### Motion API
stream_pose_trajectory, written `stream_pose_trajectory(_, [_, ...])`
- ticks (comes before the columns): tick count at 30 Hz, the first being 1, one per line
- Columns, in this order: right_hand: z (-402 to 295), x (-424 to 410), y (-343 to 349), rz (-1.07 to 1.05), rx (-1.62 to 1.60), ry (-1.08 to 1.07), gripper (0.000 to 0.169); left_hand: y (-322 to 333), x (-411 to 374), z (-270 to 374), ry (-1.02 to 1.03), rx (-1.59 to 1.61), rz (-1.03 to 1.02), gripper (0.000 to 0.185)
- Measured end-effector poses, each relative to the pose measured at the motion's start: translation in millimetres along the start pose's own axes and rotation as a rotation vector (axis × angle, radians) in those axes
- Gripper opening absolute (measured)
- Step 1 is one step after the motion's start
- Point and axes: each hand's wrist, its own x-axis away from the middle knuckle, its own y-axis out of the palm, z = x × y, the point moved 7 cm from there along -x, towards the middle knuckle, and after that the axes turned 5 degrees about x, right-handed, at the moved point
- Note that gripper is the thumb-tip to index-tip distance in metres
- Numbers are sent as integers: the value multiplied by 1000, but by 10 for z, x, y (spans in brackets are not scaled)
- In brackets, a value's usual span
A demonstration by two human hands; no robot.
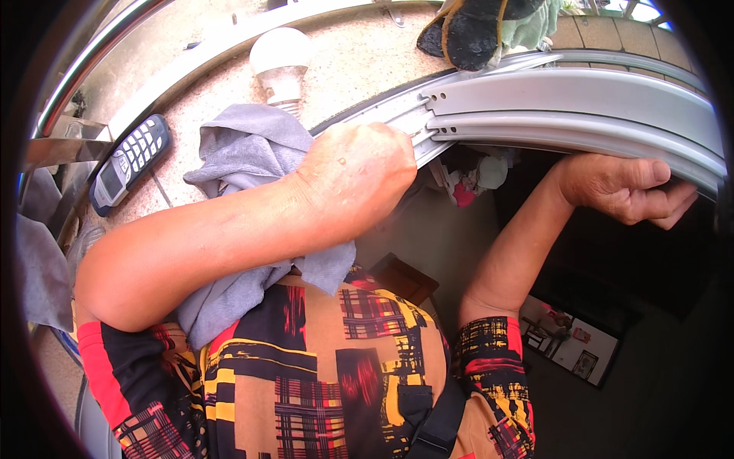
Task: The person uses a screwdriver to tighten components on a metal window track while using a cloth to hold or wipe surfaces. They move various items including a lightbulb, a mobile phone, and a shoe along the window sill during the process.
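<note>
My left hand (364, 169) is curled into a fist over the aluminium window track (395, 115). Its fingers are turned away, so whatever they may hold is hidden. A grey cloth (246, 143) lies bunched on the sill beneath my left forearm and hangs down in front of my shirt. On the right, my right hand (625, 186) is just below the edge of the white sliding window frame (573, 123). Its fingers are loosely bent, the thumb stands apart from them, and I see nothing in them.
A white LED bulb (281, 63) and a keypad phone (131, 163) rest on the speckled stone sill (355, 51). Black gloves (476, 34) and a pale green cloth (533, 26) lie at the far end. A metal rail (92, 63) curves along the left.
</note>
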Motion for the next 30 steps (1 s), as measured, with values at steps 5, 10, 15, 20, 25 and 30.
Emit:
stream_pose_trajectory(5, [-14, 8, 2, 4, -14, 2, 53, 81, -84, -26, -11, 7, 20, 14])
stream_pose_trajectory(10, [-15, 20, 4, 2, -16, 7, 52, 42, -21, -5, 10, -47, -39, 14])
stream_pose_trajectory(15, [0, 14, -8, 2, 6, -5, 52, -7, 22, 3, 15, -35, 0, 14])
stream_pose_trajectory(20, [-20, 16, -2, 12, -29, 12, 52, 12, -99, -7, 9, -12, 24, 13])
stream_pose_trajectory(25, [0, 16, -3, 13, -31, 11, 52, 57, -124, -30, -12, 4, 33, 13])
stream_pose_trajectory(30, [-9, 11, 4, 6, -19, -1, 52, 60, -78, -26, 4, -6, -12, 13])
